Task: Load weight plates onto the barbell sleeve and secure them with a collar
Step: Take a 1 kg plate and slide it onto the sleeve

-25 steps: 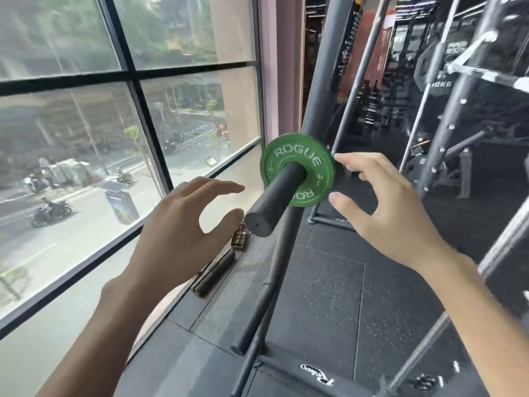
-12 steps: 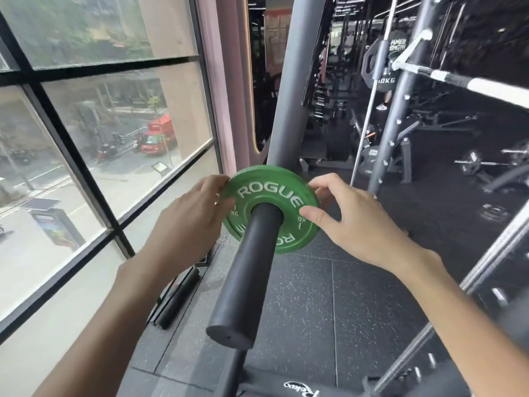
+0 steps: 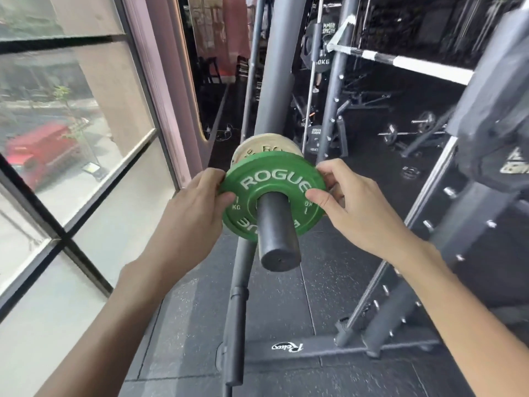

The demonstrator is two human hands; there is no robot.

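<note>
**Green plate held on sleeve**

I logged the green plate threaded on the barbell sleeve, just in front of a cream plate. The left hand pinched its left rim with curled fingers. The right hand pinched its right rim likewise.

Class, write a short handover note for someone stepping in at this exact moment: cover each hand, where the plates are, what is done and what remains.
Left hand: grips the green plate at its left edge.
Right hand: pinches its right edge.
Things: the green plate is threaded on the barbell sleeve; a pale plate sits further in behind it.
Done: both plates are on the sleeve.
Left: push the green plate home against the pale plate, then fit a collar; none is in view.
</note>
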